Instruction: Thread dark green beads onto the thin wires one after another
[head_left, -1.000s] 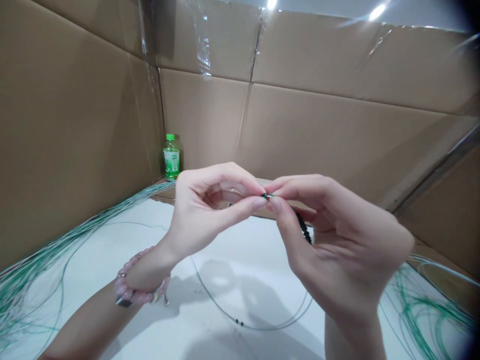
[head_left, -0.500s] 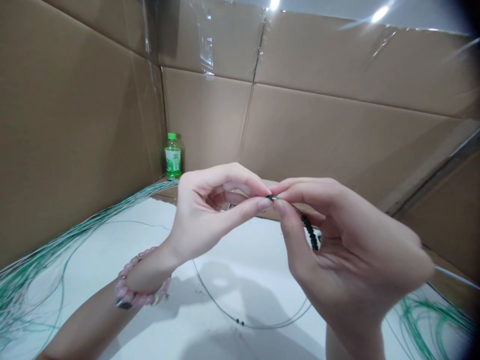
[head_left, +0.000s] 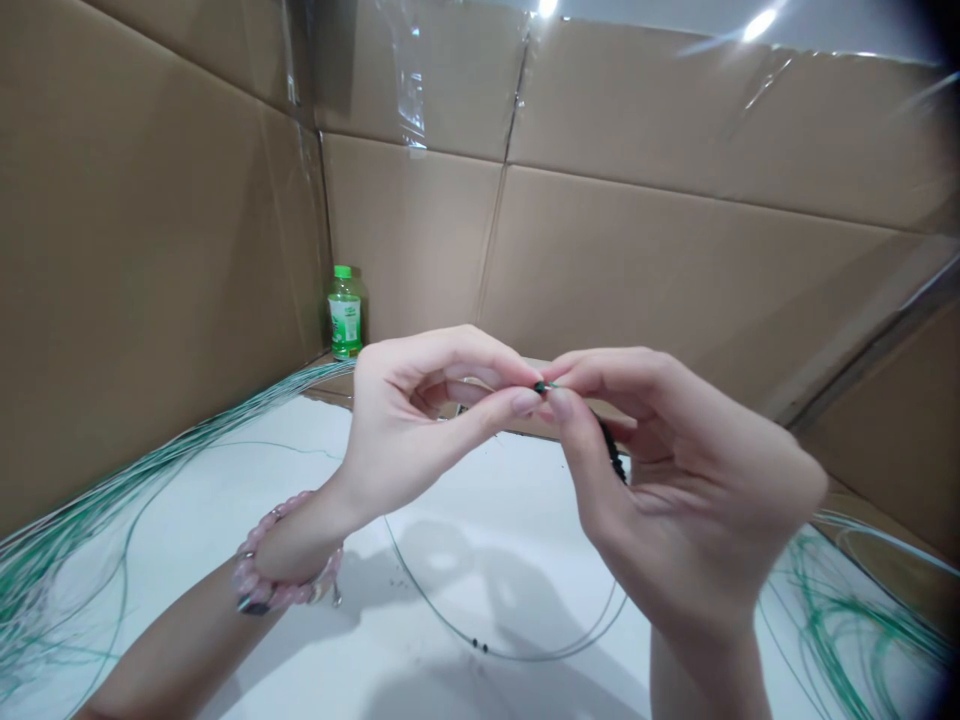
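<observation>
My left hand (head_left: pixel 420 420) and my right hand (head_left: pixel 675 490) meet in the air above a white table, their fingertips pinched together. Between the fingertips is a small dark bead (head_left: pixel 538 386) on the tip of a thin green wire (head_left: pixel 551 385). A short run of black beads (head_left: pixel 613 450) hangs behind my right fingers, partly hidden. Below the hands, a thin grey-green wire loop (head_left: pixel 517 645) with small black beads lies on the table. I cannot tell exactly which hand holds the bead and which the wire.
A pink beaded bracelet (head_left: pixel 285 565) circles my left wrist. Bundles of long green wires (head_left: pixel 90 500) fan over the table at left, with more (head_left: pixel 847 620) at right. Cardboard walls (head_left: pixel 600 260) surround the white table (head_left: pixel 480 500). A green-capped plastic bottle (head_left: pixel 344 315) stands in the far corner.
My right hand has shifted slightly left and the pinch point has risen a little. Fewer of the black beads show behind my right fingers.
</observation>
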